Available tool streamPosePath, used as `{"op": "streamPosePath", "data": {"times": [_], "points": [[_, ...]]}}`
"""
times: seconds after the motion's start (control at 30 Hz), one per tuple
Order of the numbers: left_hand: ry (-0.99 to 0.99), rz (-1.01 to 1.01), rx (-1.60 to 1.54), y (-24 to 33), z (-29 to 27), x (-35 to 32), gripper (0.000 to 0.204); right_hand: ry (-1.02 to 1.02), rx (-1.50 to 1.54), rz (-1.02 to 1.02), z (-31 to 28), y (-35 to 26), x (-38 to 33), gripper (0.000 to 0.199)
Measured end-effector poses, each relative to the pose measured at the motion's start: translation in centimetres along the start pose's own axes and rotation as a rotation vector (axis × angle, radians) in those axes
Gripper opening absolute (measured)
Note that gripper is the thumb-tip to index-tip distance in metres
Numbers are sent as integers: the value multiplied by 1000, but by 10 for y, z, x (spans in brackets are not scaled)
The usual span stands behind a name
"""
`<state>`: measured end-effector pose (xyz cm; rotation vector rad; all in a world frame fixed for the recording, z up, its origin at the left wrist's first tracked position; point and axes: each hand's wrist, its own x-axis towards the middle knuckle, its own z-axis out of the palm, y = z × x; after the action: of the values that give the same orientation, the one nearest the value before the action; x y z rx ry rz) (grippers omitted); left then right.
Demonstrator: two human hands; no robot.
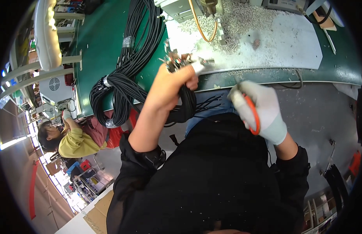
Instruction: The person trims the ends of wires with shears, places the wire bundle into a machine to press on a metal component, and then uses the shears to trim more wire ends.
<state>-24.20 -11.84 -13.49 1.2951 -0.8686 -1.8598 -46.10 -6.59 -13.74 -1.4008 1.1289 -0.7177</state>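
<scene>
Left hand (pixel 177 84): bare, raised above the lap, fingers clenched round a bundle of black wires (pixel 185 105); stripped wire ends (pixel 173 58) fan out above the fist at the worktop (pixel 337 70) edge.
Right hand (pixel 257 111): white glove, fingers curled round red-handled cutters (pixel 253 115), just right of the bundle, not touching it.
White mat (pixel 282 43): on the green worktop, strewn with wire scraps.
Cable coil (pixel 128 70): black, taped, draped over the worktop's left part.
Second person (pixel 77 138): yellow sleeves, seated lower left.
</scene>
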Motion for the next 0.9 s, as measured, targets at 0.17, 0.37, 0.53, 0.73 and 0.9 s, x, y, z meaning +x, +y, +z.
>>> {"op": "streamPosePath", "data": {"times": [0.17, 0.37, 0.53, 0.73, 0.9], "points": [[-52, 69, -63, 24, -2, 39, 5, 120, 176, 133, -36, -15, 44, 26], [-107, 62, 129, 40, 1, 69, 8, 18, 150, 24, -57, -4, 103, 29], [-64, 74, 288, 48, 7, 72, 14, -17, -72, -316, -61, 5, 122, 28], [15, 154, 455, 53, 13, 69, 21, -75, 179, -30, -60, 0, 124, 28], [-5, 257, 535, 47, 3, 71, 23, -91, 154, 57, -61, -9, 124, 29]]}}
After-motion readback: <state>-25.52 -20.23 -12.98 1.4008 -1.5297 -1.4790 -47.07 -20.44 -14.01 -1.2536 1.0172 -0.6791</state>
